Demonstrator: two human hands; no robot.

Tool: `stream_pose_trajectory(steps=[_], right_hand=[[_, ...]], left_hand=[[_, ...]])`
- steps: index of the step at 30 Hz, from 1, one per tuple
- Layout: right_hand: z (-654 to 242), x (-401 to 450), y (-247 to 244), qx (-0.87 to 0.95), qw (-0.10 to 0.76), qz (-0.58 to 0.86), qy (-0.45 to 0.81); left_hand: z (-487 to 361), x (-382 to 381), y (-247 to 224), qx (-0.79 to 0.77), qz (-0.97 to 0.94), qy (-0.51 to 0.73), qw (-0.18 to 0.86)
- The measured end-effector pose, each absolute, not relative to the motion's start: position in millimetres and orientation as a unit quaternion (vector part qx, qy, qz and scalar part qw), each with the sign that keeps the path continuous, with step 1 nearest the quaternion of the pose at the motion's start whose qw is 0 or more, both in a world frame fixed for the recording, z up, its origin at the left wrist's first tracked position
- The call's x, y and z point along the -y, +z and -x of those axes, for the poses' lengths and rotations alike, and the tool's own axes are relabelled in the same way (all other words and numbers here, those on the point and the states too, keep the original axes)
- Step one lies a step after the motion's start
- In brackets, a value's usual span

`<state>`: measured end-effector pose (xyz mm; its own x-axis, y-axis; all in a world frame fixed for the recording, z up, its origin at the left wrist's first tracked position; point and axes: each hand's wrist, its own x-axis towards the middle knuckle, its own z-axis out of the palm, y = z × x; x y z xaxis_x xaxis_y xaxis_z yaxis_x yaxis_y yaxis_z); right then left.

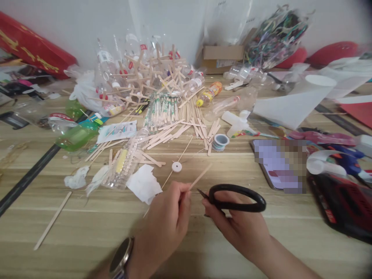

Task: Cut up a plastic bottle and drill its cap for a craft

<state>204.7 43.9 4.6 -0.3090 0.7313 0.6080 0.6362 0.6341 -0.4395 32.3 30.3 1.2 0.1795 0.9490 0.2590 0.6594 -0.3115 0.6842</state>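
My left hand (171, 213), with a watch on its wrist, pinches a thin wooden stick (201, 176) that slants up to the right. In my right hand (236, 224) is a pair of black-handled scissors (238, 197), its dark tip just right of my left fingertips and apart from the stick. A white disc (176, 167) with a small hole lies beyond my left hand, by a thin skewer. Torn white paper (143, 183) rests left of that hand. One more flat stick (52, 221) lies alone at the lower left.
Plastic bottles (104, 58) and wooden sticks (171, 135) are heaped at the back. A spool (220, 142) stands ahead of the scissors. To the right are a phone (279, 166), a blue glue gun (345, 159) and a black-red case (343, 205). A green bottle (77, 136) lies left.
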Motion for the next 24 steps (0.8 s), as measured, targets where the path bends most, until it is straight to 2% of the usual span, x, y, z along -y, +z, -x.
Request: stream_pose_trajectory(steps=[4, 8, 13, 24], right_hand=[[-204.9, -42.4, 4.2, 0.805, 0.415, 0.42, 0.057], [-205.9, -39.9, -0.7, 0.805, 0.429, 0.407, 0.051], [-206.7, -39.5, -1.4, 0.811, 0.43, 0.394, 0.058], [-207.6, -38.4, -0.6, 0.819, 0.413, 0.395, 0.053]], left_hand=[[-33.3, -31.4, -4.3, -0.47, -0.812, 0.347, 0.006], [-34.2, -34.1, -6.3, -0.435, -0.823, 0.361, -0.065], [-35.2, -33.5, -3.2, -0.43, -0.818, 0.373, -0.079], [-35.1, -29.4, -1.9, -0.448, -0.813, 0.371, -0.023]])
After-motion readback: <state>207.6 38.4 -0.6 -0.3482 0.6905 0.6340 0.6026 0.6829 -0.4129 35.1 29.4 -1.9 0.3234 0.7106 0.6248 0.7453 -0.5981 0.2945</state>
